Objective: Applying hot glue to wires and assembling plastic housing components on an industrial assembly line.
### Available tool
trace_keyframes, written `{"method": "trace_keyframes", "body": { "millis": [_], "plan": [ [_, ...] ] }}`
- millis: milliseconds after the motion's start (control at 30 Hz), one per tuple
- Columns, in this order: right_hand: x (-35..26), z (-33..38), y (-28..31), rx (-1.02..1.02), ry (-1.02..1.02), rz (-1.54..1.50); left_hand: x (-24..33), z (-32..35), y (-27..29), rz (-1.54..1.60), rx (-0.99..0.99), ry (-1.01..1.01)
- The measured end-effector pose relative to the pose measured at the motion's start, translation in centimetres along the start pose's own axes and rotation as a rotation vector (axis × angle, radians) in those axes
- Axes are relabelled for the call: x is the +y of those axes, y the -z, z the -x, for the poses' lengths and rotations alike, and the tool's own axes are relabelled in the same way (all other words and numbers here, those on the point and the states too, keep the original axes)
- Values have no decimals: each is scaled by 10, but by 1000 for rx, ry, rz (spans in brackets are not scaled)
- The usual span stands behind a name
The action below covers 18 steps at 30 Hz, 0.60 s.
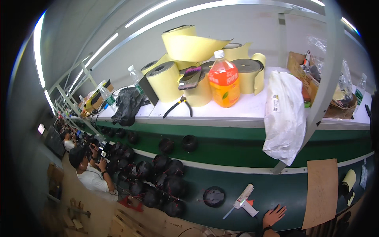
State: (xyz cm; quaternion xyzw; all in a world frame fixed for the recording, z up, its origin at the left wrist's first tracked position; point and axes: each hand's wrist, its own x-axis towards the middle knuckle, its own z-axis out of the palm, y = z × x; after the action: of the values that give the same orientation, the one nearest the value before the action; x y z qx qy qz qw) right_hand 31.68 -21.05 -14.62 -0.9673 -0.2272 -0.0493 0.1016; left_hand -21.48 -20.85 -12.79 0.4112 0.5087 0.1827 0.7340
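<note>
My right hand rests with its fingers spread on the dark green bench top near its front edge, a dark band at the wrist. It appears to hold nothing. Just left of it lies a white glue gun with a pale blue glue stick poking out of its rear end. Farther left sits a single round black housing with thin red wire beside it. A brown cardboard sheet lies to the right of the hand. My left hand is out of view.
Many black round housings crowd the bench at left, near a person in white. Above, a white shelf carries foam rolls, an orange drink bottle, a phone and pliers. A white bag hangs by the post.
</note>
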Motion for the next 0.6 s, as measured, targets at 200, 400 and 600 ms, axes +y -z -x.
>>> {"method": "trace_keyframes", "body": {
  "millis": [200,400,600],
  "plan": [
    [1,-2,-7,-26,-12,36,-53,0,37,-31,193,608],
    [1,-3,-11,5,-12,58,13,-100,2,57,737,649],
    [5,-3,-5,37,16,27,11,-159,13,413,1283,421]
  ]
}}
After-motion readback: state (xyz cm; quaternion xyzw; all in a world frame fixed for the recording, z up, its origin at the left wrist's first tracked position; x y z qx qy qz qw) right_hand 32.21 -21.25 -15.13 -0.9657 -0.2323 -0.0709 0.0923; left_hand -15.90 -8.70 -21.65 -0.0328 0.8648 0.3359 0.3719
